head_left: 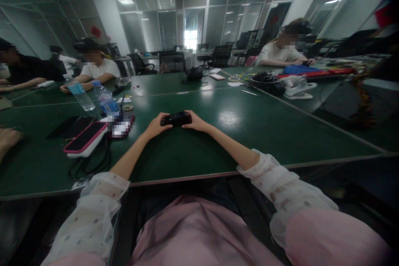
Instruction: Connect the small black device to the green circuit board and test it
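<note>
A dark handheld device with a screen, like a phone held sideways (176,119), is between my two hands above the green table (199,153). My left hand (158,125) grips its left end, and my right hand (196,122) grips its right end. Both hands have the thumb on the near side and the fingers behind. What the screen shows is too dark and small to read. To the left of my left hand lies a pink-rimmed phone (85,137) on a white object, with a black cord (99,158) trailing from it.
Two plastic bottles (82,96) stand at the left, one tilted in view, near a roll of tape (127,107). Black gear (268,82), a white plastic clamp-like object (299,87) and a blue item (301,69) lie at the right. Other people sit around the table.
</note>
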`<state>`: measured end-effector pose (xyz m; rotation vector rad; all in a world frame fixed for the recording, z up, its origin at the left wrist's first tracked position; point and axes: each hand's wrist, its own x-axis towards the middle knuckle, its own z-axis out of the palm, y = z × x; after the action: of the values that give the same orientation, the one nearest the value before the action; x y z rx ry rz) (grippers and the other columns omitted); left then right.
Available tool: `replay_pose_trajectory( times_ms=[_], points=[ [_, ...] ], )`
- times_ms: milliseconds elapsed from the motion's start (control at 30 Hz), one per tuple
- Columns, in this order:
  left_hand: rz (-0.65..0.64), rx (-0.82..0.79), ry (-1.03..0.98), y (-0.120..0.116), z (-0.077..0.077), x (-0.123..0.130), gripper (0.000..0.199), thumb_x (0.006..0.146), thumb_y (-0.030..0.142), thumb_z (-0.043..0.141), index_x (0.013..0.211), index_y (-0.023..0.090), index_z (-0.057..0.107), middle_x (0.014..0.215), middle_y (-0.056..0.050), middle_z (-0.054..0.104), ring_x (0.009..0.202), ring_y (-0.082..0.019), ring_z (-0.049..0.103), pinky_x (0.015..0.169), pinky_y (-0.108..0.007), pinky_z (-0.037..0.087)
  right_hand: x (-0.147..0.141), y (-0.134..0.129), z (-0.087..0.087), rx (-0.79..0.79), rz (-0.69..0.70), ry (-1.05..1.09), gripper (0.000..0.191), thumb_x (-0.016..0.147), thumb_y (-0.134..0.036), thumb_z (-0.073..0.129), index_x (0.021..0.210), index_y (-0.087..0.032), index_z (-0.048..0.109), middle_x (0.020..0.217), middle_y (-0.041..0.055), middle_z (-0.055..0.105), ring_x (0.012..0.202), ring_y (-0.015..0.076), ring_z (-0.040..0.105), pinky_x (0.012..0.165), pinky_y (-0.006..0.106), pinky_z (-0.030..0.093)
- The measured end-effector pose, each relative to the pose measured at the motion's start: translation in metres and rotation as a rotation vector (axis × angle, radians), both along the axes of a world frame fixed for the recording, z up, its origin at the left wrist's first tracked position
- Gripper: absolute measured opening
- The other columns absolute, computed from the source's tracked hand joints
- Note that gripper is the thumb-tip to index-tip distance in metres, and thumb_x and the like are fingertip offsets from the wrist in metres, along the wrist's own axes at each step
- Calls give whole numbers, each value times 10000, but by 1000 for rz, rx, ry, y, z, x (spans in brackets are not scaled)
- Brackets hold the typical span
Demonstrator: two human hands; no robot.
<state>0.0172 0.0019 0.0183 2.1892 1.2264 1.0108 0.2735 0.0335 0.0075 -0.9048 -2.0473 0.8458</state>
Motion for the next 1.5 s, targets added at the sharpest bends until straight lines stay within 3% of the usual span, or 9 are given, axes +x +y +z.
replay_pose_trajectory(
  times_ms=[200, 533, 867, 1233, 1500],
  points=[
    [-9, -10, 8, 1, 1, -1, 599, 705, 427, 708, 1215, 226, 466, 1178, -111, 611, 1031, -248, 617, 907, -448, 478, 2, 4, -2, 80, -23, -53, 708, 687, -309, 743, 1290, -173, 398, 1232, 136, 516, 1145, 284, 518, 1014, 533, 383],
    [32, 17, 2, 0, -1, -1, 652, 687, 438, 719, 1210, 232, 389, 1073, -92, 611, 944, -239, 635, 848, -432, 495, 1, 0, 0, 88, 60, -11, 794, 738, -312, 699, 1394, -207, 263, 1250, 126, 509, 1068, 267, 561, 956, 507, 437],
    [13, 38, 28, 1, -1, -1, 464, 711, 432, 694, 1048, 231, 446, 1037, -64, 615, 919, -220, 635, 828, -399, 496, -1, -2, 3, 107, 52, -5, 760, 737, -313, 692, 1368, -184, 289, 1231, 128, 510, 1041, 264, 570, 918, 475, 467],
    [109, 202, 337, -6, 14, -6, 411, 753, 526, 616, 1047, 253, 524, 992, -56, 635, 867, -256, 620, 777, -393, 467, -1, -4, 4, 98, 60, -19, 746, 749, -281, 677, 1375, -199, 281, 1160, 111, 532, 989, 240, 584, 897, 482, 476],
    [81, 176, 321, -8, 15, -6, 391, 764, 514, 605, 1031, 243, 514, 1004, -50, 611, 862, -232, 601, 752, -364, 468, -1, -5, 6, 99, 60, -22, 709, 759, -311, 673, 1360, -214, 308, 1119, 97, 544, 1027, 255, 573, 899, 494, 474]
  ],
)
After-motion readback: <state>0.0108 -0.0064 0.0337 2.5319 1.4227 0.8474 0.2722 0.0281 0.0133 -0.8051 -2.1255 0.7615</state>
